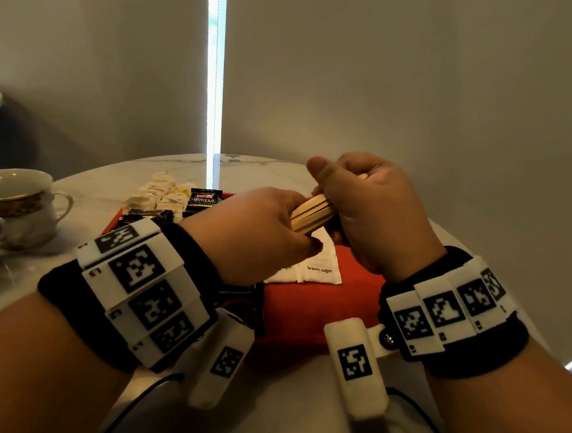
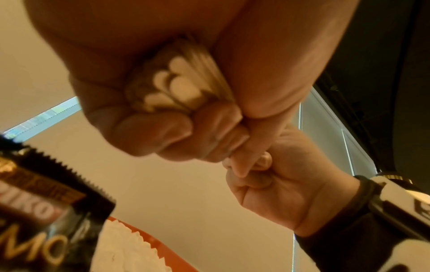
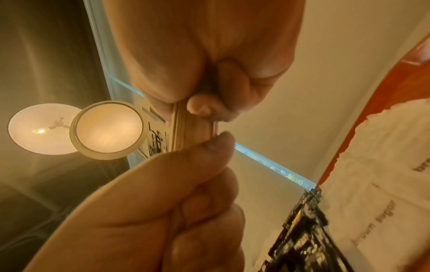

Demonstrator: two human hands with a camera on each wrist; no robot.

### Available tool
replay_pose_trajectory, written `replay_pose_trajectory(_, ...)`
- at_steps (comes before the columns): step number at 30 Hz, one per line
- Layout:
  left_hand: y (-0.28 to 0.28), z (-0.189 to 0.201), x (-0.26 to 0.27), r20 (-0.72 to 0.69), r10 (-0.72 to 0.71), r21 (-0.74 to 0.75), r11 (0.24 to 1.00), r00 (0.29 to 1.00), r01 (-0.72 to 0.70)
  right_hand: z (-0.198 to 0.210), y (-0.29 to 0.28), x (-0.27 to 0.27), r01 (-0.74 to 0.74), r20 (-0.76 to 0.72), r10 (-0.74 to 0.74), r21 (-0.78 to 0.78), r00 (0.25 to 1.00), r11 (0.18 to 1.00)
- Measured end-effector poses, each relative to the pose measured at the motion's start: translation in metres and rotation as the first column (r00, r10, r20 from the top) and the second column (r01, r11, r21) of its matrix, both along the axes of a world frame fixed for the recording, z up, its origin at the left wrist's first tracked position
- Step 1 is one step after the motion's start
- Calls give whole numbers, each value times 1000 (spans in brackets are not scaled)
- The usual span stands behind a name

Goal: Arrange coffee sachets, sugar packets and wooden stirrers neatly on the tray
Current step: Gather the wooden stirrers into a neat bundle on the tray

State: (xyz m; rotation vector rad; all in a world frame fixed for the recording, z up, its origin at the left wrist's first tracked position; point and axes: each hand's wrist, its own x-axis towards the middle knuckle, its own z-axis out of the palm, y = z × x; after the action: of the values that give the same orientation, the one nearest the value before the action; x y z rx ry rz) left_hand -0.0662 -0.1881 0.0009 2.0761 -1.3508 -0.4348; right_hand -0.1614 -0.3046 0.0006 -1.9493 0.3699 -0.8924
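Head view: both hands hover above the red tray (image 1: 319, 313) on the marble worktop (image 1: 270, 172). The left hand (image 1: 253, 234) and right hand (image 1: 371, 215) each curl round 1 shared bundle of wooden stirrers (image 1: 311, 213), left at the near end, right at the far end, knuckles almost touching. Below them 2 white sugar packets (image 1: 311, 268) marked brown sugar lie on the tray, with black coffee sachets (image 1: 203, 198) further back and loose pale packets beyond. 2 teacups (image 1: 17, 203) stand to the left. To do this step well, I judge the bundle should be squared end to end while both hands hold it, then lowered flat onto bare tray beside the sugar, parallel to an edge.

Left wrist view: the rounded stirrer ends (image 2: 179, 86) sit uneven inside the left fist, fingers wrapped tight; the right fist is just beyond, wrist angled upward. A coffee sachet (image 2: 44, 211) and a sugar packet lie below.

Right wrist view: the right thumb and fingers pinch the stack's flat faces, the left thumb (image 3: 204, 156) pressing its edge. The sugar packets (image 3: 384, 202) rest on the tray (image 3: 381, 88) at right
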Motion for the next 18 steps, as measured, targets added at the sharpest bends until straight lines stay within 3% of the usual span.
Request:
replay_pose_trajectory(3,2,3,3,21,35,-10,999,999,-35,-4,-2,4,35,56,-39,69,998,997)
replay_pose_trajectory(5,2,4,4,-40,34,-47,998,999,-36,-7,-3,5,48,89,-60,127,994,991)
replay_pose_trajectory(7,5,6,7,-184,9,-149,988,983,-37,-8,-3,6,68,119,-91,188,989,980)
replay_pose_trajectory(9,7,7,12,-389,-11,-274,956,921,-105,-7,-5,5,63,173,-115,282,978,957)
replay_pose_trajectory(11,7,5,20,-625,-61,-405,877,778,-257,-3,-8,3,68,231,-160,360,960,931)
replay_pose_trajectory(13,5,2,20,-753,-140,-499,760,643,-418,-3,-9,2,100,259,-211,383,942,918)
replay_pose_trajectory(16,0,1,11,-775,-179,-568,618,606,-544,-8,1,7,63,279,-176,370,944,927)
replay_pose_trajectory(18,1,4,6,-775,-194,-585,581,602,-566,-12,8,11,25,259,-127,364,957,931)
